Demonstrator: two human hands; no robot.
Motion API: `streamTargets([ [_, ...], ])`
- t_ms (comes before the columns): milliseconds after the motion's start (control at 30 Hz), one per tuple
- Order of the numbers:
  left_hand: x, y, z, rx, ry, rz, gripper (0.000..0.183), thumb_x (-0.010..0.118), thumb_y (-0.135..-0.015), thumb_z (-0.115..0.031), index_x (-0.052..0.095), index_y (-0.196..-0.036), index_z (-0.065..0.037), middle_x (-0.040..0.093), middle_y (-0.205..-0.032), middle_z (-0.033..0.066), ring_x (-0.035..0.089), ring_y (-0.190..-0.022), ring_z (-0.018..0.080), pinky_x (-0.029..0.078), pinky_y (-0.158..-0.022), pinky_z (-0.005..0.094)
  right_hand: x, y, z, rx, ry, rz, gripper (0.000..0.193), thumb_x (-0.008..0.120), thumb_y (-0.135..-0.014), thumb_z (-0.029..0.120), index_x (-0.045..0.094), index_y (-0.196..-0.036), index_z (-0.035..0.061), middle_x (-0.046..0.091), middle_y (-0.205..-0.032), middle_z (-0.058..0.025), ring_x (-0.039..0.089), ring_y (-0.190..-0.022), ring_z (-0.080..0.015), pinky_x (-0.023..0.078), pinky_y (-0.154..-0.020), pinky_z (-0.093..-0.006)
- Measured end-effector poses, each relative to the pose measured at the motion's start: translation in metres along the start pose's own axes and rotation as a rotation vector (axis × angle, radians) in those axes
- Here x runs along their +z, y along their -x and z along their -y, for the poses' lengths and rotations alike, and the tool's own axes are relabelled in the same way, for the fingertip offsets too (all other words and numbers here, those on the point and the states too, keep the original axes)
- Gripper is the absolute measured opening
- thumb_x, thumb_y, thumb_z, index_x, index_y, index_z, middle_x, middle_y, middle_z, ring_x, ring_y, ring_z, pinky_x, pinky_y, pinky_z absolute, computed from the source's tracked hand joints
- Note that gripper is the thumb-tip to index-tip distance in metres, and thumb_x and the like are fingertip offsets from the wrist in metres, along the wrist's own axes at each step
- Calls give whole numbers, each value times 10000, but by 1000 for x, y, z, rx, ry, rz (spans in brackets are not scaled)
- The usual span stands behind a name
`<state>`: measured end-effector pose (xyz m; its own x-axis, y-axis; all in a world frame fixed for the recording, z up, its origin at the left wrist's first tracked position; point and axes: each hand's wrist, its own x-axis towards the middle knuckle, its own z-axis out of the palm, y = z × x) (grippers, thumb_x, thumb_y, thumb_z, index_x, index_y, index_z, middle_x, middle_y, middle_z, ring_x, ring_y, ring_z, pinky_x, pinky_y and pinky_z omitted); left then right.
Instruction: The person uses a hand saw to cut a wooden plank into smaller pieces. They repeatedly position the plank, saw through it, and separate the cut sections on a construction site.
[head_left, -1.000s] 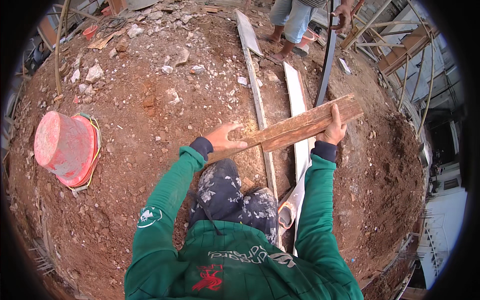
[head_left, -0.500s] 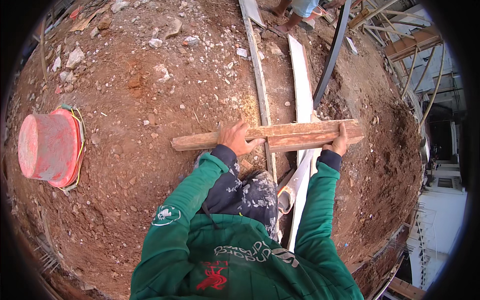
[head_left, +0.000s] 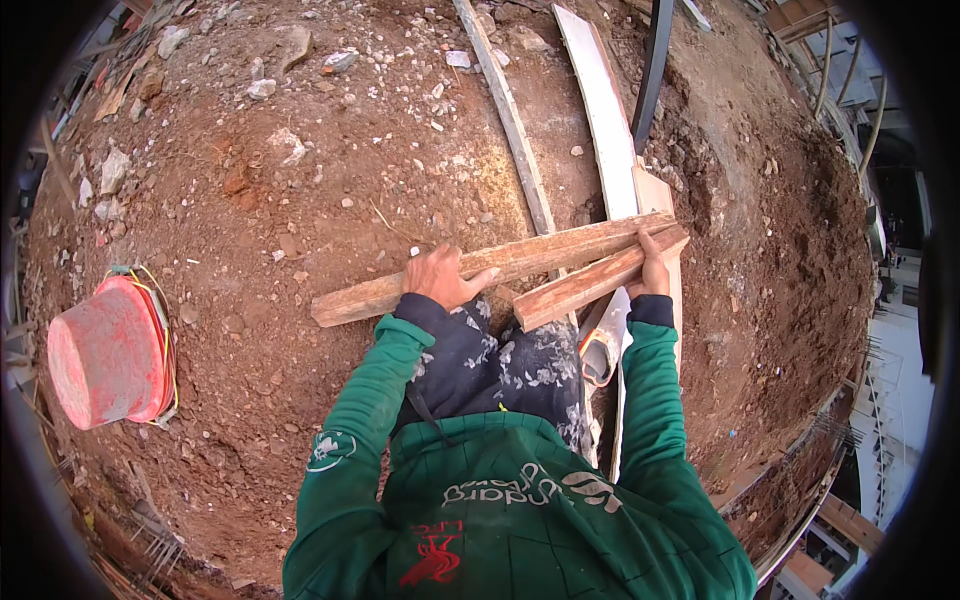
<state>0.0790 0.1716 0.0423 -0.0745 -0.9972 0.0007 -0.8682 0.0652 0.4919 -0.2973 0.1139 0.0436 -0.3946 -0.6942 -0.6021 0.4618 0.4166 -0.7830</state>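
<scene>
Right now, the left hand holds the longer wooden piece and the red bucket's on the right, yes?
Not quite: the left hand does hold the longer wooden piece, but the head view shows the red bucket on the left.

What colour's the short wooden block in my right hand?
The short wooden block is reddish brown, clearest in head view.

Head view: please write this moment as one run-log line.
left hand: grips long wood piece | right hand: grips short wood piece | red bucket: on soil, left side
</scene>
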Motion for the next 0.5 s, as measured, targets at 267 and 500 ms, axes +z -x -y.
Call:
streamTargets([
  [267, -61, -12, 46, -42, 8, 135, 654, 747, -768, -672, 752, -799, -19, 711, -756, 206, 712, -760, 386, 557, -712, 495, -77, 14, 113, -558, 1319, 533, 481, 789, -780, 160, 553, -1182, 43, 647, -986, -130, 669, -886, -306, 544, -790, -453],
  [500, -64, -25, 51, -158, 161, 543, 696, 723, -815, -661, 714, -639, 12, 533, -504, 124, 498, -480, 230, 373, -518, 442, -55, 0, 182, -1215, 2145, 450, 543, 700, -703, 46, 574, -1228, 106, 592, -1049, -147, 594, -1030, -394, 492, -917, -475],
])
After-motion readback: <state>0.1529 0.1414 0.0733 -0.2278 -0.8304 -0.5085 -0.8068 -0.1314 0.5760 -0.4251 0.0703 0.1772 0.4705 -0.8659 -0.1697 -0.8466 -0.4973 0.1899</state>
